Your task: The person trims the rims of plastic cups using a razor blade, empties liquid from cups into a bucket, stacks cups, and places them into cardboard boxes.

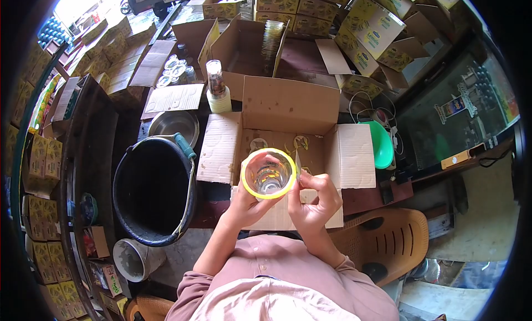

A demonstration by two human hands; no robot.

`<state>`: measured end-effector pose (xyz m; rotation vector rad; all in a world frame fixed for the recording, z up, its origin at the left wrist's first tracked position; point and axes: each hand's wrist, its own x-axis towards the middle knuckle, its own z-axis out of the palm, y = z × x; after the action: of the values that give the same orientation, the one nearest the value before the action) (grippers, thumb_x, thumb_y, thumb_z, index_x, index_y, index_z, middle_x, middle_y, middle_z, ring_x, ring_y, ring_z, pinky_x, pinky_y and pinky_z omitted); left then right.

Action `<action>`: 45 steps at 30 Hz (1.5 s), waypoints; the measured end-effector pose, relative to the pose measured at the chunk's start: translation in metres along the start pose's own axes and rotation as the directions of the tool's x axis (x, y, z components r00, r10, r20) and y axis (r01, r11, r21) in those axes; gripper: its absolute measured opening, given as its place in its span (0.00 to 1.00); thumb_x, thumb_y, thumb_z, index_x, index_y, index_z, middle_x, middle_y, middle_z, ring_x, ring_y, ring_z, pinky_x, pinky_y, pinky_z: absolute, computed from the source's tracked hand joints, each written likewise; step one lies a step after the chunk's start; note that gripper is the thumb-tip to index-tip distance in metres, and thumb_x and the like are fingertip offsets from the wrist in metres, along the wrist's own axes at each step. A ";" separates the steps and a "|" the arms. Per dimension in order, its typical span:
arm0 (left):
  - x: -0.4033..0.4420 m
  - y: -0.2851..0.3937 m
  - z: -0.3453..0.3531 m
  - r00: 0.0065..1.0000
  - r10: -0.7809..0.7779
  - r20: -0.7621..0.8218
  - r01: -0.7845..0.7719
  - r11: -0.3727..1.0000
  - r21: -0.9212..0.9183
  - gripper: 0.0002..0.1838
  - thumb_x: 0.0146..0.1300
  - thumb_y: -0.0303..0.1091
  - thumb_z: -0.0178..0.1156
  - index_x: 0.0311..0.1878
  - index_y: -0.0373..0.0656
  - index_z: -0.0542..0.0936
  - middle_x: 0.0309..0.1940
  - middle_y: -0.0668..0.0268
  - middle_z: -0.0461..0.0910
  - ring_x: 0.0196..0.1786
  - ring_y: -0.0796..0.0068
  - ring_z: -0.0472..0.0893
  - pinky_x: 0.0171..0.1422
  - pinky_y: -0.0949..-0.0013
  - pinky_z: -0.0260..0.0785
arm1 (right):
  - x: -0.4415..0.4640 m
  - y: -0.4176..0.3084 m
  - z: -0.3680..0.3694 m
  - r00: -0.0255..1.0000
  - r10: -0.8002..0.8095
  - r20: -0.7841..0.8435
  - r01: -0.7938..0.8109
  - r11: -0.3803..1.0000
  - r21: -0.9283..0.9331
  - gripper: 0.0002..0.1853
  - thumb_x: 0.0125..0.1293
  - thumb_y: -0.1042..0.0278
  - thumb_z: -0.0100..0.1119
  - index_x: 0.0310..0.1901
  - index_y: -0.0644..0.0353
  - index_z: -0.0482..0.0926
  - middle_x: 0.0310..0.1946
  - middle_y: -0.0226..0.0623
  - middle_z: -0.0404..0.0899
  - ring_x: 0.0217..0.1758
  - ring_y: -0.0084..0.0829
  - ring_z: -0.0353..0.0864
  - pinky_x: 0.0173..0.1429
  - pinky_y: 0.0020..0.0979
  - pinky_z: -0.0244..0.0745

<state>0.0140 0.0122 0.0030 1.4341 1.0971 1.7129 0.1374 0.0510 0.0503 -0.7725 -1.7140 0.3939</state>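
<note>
A clear cup with a yellow rim (269, 175) is held in my left hand (247, 206), its open mouth facing up toward the camera. My right hand (315, 202) is pinched beside the cup's right edge on a thin, flat piece (298, 161) seen nearly edge-on; what it is cannot be made out. Both hands are over the near side of an open cardboard box (291, 108), whose flaps are spread out. Inside the box lie a few small round pieces (300, 142).
Left of the box stand a large black bucket (154, 191), a metal bowl (174, 127) and a jar (219, 99). A green bowl (379, 145) is at the right, beside a cable. Behind are a stack of cups (271, 41) and cartons (368, 36).
</note>
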 end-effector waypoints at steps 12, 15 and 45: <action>0.005 0.003 -0.005 0.996 -0.036 0.080 0.036 0.999 0.004 0.40 0.46 0.22 0.66 0.61 0.38 0.55 0.50 0.58 0.66 0.54 0.68 0.69 0.59 0.67 0.62 | 0.005 0.011 0.000 0.999 0.041 0.036 -0.044 0.996 0.077 0.11 0.43 0.84 0.63 0.30 0.63 0.76 0.22 0.33 0.74 0.23 0.21 0.74 0.27 0.19 0.68; 0.006 0.005 -0.004 0.993 -0.048 0.108 0.050 0.999 -0.013 0.39 0.46 0.23 0.65 0.61 0.38 0.55 0.50 0.58 0.66 0.54 0.68 0.69 0.59 0.67 0.62 | 0.009 0.013 0.000 0.998 0.051 0.025 -0.053 0.993 0.101 0.10 0.43 0.84 0.63 0.30 0.63 0.76 0.22 0.35 0.75 0.23 0.23 0.76 0.28 0.20 0.70; 0.006 -0.009 -0.013 0.962 -0.245 0.121 0.271 0.794 -0.545 0.37 0.49 0.37 0.61 0.62 0.37 0.57 0.53 0.58 0.65 0.58 0.67 0.65 0.64 0.65 0.53 | 0.007 0.009 0.001 0.991 0.108 0.073 -0.121 0.971 0.208 0.11 0.45 0.84 0.63 0.32 0.64 0.77 0.20 0.32 0.73 0.22 0.19 0.73 0.25 0.18 0.67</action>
<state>0.0000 0.0187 -0.0027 0.8985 0.6431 1.6095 0.1381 0.0620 0.0498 -0.7103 -1.6568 0.6749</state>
